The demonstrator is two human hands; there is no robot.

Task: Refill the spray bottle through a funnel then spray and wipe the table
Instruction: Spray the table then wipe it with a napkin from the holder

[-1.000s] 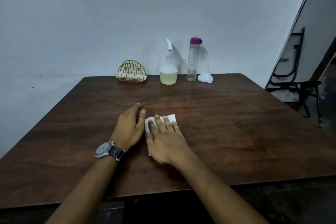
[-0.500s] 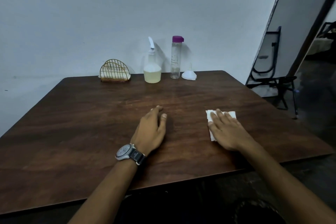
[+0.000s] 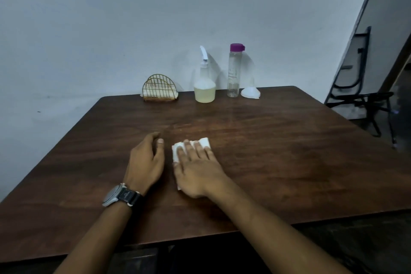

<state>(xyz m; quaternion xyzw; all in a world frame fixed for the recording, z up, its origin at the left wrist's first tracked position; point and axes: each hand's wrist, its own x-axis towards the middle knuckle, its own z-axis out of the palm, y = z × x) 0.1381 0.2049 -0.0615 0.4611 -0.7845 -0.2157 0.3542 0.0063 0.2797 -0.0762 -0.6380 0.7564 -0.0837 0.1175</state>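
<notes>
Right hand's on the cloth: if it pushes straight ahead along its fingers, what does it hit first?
Bare table for a long stretch. The right hand and cloth aim roughly between the napkin holder and the spray bottle by the wall; I cannot tell which comes first.

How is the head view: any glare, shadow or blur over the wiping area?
Head view: dim; faint sheen on the dark wooden table beyond the white folded tissue; the clear spray bottle of yellowish liquid throws a soft shadow on the wall; left hand and right hand look sharp.
</notes>
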